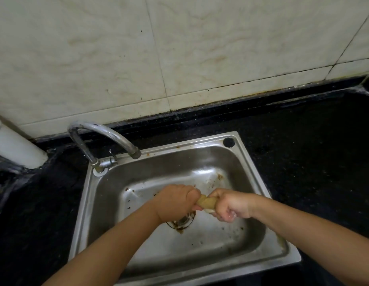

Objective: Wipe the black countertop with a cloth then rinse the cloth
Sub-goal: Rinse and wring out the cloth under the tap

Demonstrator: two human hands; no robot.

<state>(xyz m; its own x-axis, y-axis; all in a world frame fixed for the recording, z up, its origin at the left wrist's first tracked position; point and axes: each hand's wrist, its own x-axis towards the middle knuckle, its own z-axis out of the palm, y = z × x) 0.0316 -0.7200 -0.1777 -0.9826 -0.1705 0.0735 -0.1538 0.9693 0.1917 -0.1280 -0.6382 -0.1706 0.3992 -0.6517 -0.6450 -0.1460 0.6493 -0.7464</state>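
Left hand [177,200]: gripping the cloth's [207,202] left end.
Right hand [231,205]: gripping its right end.
Cloth: stretching twisted between both fists, over the sink [237,162].

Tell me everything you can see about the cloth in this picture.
The cloth is yellowish-tan with a paler end below. It is twisted into a tight short roll, as if being wrung. The left hand grips one end and the right hand grips the other, so only the middle shows. It is held roughly level above the steel sink, near the drain, touching nothing else.
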